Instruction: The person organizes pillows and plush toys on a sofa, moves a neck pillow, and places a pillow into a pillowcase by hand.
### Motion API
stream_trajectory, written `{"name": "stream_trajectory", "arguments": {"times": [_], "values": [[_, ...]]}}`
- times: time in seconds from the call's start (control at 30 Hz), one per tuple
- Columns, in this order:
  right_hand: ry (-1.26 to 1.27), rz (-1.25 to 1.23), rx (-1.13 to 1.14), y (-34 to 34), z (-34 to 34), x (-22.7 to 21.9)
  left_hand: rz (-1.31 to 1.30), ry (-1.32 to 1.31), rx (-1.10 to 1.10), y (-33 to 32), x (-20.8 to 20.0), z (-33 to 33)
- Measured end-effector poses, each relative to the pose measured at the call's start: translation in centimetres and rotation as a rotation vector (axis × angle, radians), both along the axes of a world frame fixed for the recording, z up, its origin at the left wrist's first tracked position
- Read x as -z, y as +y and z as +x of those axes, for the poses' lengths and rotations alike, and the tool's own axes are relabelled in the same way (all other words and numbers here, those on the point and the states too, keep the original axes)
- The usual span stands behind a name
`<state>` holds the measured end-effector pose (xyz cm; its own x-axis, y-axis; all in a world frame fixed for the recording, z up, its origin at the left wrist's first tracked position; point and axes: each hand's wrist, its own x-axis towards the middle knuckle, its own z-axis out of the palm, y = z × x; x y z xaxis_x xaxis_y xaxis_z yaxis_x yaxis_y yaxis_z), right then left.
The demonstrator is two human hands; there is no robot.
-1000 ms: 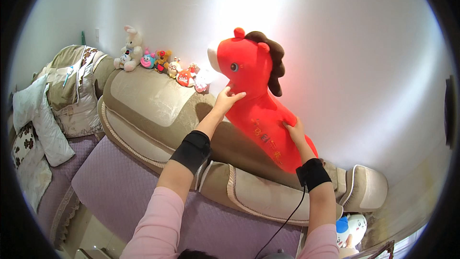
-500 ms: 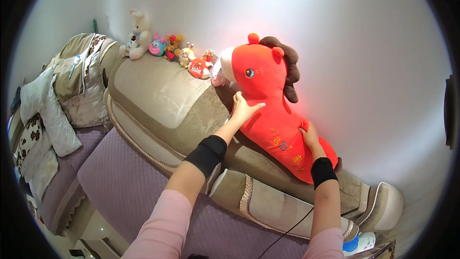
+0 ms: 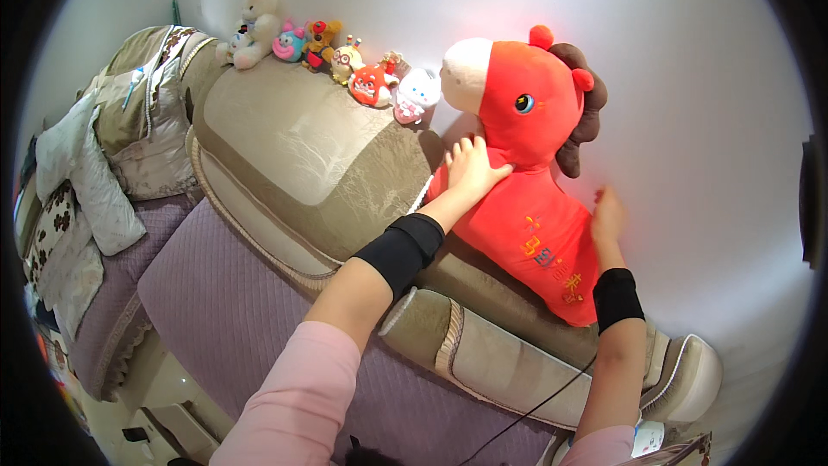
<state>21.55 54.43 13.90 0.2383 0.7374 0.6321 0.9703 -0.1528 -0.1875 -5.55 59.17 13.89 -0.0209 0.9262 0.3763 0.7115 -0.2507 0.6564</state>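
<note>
A large red plush horse with a white muzzle and dark brown mane leans upright on the sofa back against the wall. Coloured embroidery runs down its belly. My left hand is closed on the horse's chest below the muzzle, its thumb pressed toward the neck. Beside the horse's back, near the wall, my right hand is smeared by motion; I cannot tell whether it touches the plush. A small white plush toy with pink on it sits just left of the muzzle.
Along the sofa back stand several small plush toys, among them a red one and a white rabbit. A purple quilted cover lies over the seat. Clothes hang at the left. A thin black cable crosses the lower right.
The plush horse has shifted right in view, uncovering more of the small white toy. My left hand has closed on its chest. My right hand has moved up from its lower body toward its back.
</note>
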Motion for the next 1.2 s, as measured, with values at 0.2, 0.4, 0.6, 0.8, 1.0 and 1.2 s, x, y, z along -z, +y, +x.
{"name": "stream_trajectory", "arguments": {"times": [0.2,0.4,0.6,0.8,1.0,1.2], "values": [[-0.156,0.145,-0.175,-1.9,-3.9,6.5,-0.071,0.104,-0.061,1.0,1.7,0.4],[-0.072,0.063,-0.262,-7.5,-7.5,1.7,-0.004,0.056,-0.020,0.5,2.9,0.0],[0.116,0.013,0.023,-17.9,-4.1,6.6,0.021,0.130,0.039,0.6,2.9,-2.3],[0.661,0.212,-0.174,-16.2,4.1,11.9,0.016,0.191,-0.053,1.1,3.7,-0.6],[0.527,-0.127,0.127,-15.4,8.2,15.7,0.099,0.249,-0.114,1.9,5.1,0.7],[0.525,-0.333,0.450,-14.8,7.7,15.8,0.058,0.602,-0.111,1.0,5.4,0.0]]}}
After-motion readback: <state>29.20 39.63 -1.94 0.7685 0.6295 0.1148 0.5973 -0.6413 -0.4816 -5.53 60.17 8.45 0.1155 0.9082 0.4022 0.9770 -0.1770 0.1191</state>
